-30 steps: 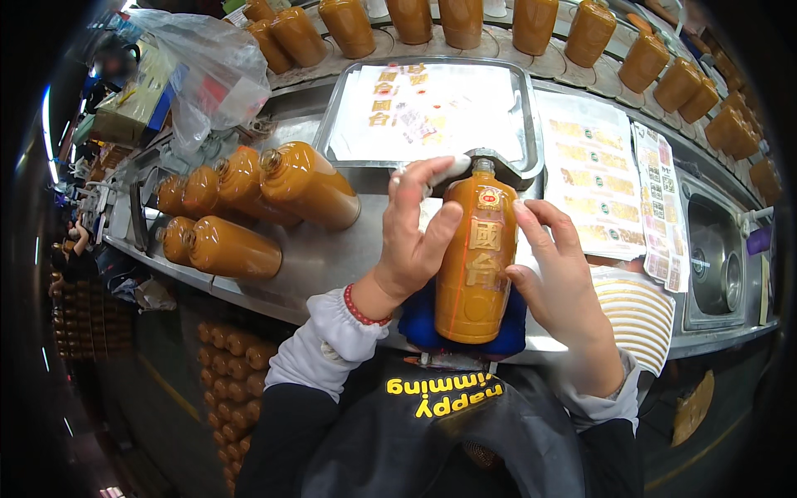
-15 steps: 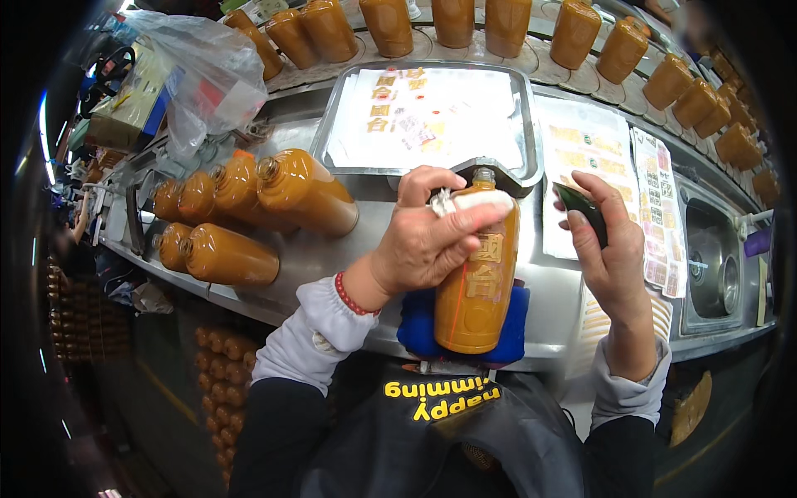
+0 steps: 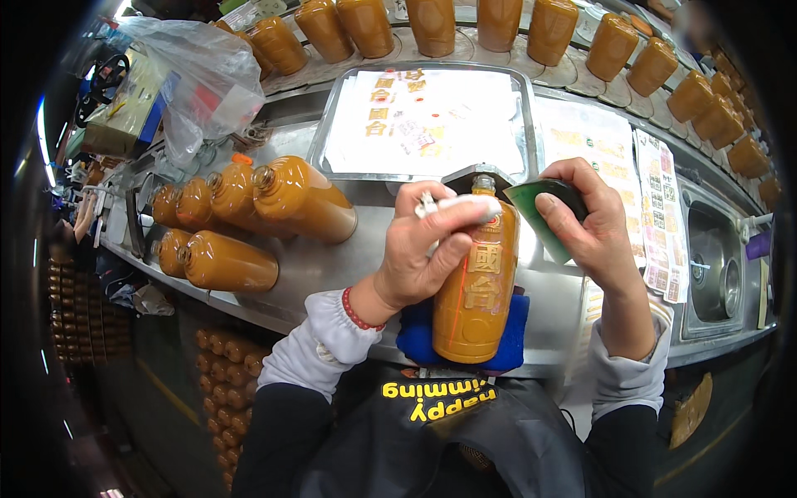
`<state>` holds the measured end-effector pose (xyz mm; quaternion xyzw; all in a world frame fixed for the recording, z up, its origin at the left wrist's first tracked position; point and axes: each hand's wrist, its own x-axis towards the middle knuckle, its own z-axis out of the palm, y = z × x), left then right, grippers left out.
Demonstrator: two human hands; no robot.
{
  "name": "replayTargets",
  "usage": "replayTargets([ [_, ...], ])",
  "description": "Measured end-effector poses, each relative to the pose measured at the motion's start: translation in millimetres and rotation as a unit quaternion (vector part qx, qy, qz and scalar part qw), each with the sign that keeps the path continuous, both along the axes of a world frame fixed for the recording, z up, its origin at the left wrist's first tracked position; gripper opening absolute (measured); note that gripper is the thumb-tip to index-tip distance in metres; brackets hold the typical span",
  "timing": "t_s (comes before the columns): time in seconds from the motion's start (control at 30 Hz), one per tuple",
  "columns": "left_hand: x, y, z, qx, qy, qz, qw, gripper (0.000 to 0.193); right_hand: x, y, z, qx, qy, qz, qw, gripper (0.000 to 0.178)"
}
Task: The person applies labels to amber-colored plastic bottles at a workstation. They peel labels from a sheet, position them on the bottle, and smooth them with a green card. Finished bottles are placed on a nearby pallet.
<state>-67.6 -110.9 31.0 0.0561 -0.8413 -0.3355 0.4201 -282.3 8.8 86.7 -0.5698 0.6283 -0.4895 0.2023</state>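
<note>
As shows near the centre of the frame, find one glossy amber bottle (image 3: 473, 328), lying face up or nearly so, neck toward the top, lower body on a blue cloth (image 3: 415, 339). Judge it to be coated glass: stiff, fairly weighty, slick, likely to roll if nudged and to chip at the mouth. Best held round the plain lower flanks or by the narrow neck, sparing the raised gold characters on the front.

Over the upper left shoulder, see the left hand (image 3: 423, 249), fingers partly bent and spread, a white finger covering (image 3: 484, 207) above the red seal; cannot tell how firmly pressed, or whether pinching anything. Right of the shoulder, see the right hand (image 3: 598, 220), pinching a flat green scraper (image 3: 538, 226) between thumb and fingers, one corner close by the glass, contact unclear.

Beyond the neck, note a steel tray (image 3: 531, 124) with printed sheets; at right, label sheets (image 3: 573, 129) and a sink (image 3: 714, 319); at left, grouped bottles (image 3: 303, 199); along the upper edge, a row of bottles (image 3: 432, 29).
</note>
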Motion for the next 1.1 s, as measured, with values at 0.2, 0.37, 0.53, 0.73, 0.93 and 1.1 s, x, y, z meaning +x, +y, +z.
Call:
replayTargets([
  [0.2,-11,6,-14,0.297,-0.045,-0.010,0.954,0.036,10,2,-4,0.034,-0.097,0.032,0.994,0.018],
  [0.37,-15,7,-18,0.343,-0.042,-0.020,0.938,0.036,19,4,-9,0.034,-0.035,-0.011,0.999,0.016],
  [0.53,-15,7,-16,0.372,-0.021,-0.027,0.927,0.039,20,12,-8,0.032,-0.050,-0.034,0.998,0.013],
  [0.73,-22,-7,-2,0.155,-0.052,0.022,0.986,0.039,12,27,-16,0.067,-0.125,-0.064,0.988,0.015],
  [0.93,-4,-8,23,-0.302,-0.114,-0.002,0.946,0.041,8,35,-19,0.051,-0.164,-0.072,0.983,0.016],
  [1.1,19,26,21,-0.315,-0.166,-0.024,0.934,0.050,19,29,-20,0.015,-0.152,-0.071,0.986,0.018],
])
